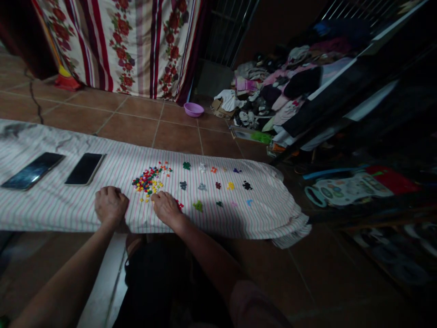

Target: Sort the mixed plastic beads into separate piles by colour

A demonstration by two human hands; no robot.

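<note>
A mixed pile of small coloured pieces lies on the striped cloth; their exact kind is too small to tell. At its near edge, beside some yellow pieces, my right hand rests with fingers curled together; its fingertips and anything in them are hidden. My left hand lies closed on the cloth, left of the pile, its palm side out of sight. Single-colour groups sit to the right in rows, among them dark green, yellow, black and lime green. Red pieces show just beyond my right hand.
Two dark-screened phones, a larger one and a smaller one, lie on the striped cloth at left. Beyond are a purple basin, a floral curtain and heaped clothes. A dark shelf stands at right.
</note>
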